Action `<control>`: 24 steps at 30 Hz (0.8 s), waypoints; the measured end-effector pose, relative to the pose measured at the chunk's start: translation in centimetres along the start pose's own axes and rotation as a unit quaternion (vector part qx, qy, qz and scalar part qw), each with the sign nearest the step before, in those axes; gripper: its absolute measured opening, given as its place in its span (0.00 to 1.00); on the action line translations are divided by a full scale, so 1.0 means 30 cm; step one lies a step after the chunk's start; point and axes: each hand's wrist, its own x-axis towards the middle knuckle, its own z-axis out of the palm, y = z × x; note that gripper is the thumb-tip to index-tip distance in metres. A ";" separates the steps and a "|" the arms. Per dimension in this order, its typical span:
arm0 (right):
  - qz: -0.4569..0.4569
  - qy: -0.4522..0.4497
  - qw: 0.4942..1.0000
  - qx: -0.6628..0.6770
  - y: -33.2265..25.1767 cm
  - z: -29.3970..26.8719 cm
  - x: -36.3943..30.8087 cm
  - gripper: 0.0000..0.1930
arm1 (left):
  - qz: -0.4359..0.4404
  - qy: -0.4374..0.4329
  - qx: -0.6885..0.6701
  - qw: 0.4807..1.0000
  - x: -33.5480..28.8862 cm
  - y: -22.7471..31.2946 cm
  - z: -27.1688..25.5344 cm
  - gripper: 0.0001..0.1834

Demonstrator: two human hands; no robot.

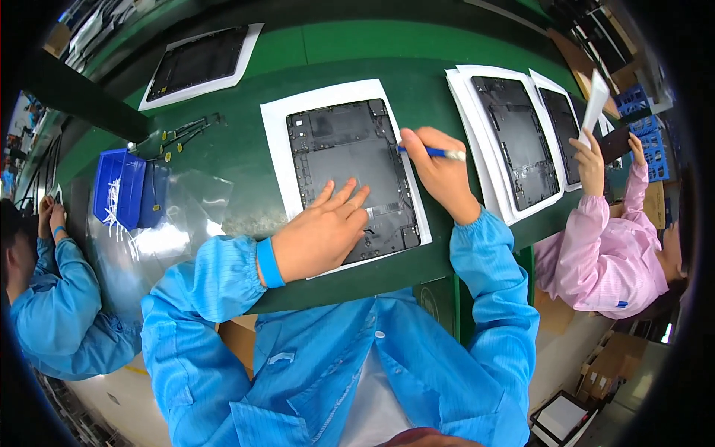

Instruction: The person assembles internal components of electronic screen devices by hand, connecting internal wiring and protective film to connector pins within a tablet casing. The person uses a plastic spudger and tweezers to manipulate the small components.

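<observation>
A black tablet back housing lies open side up on a white sheet in front of me. My left hand rests flat on the lower part of the housing, fingers spread and nothing grasped. Over the housing's right edge, my right hand grips a slim pen-shaped tool with a blue and white barrel. Its tip points left, at the housing's right rim; whether it touches there I cannot tell.
Left of the sheet stands a blue bin with thin white strips, near small cable parts and clear plastic film. More housings lie on white sheets at far left and right. Co-workers sit both sides, one in pink.
</observation>
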 end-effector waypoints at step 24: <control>0.005 -0.259 0.966 -0.019 -0.179 -0.177 -0.346 0.13 | -0.023 0.032 0.002 0.999 0.001 0.005 0.035 0.10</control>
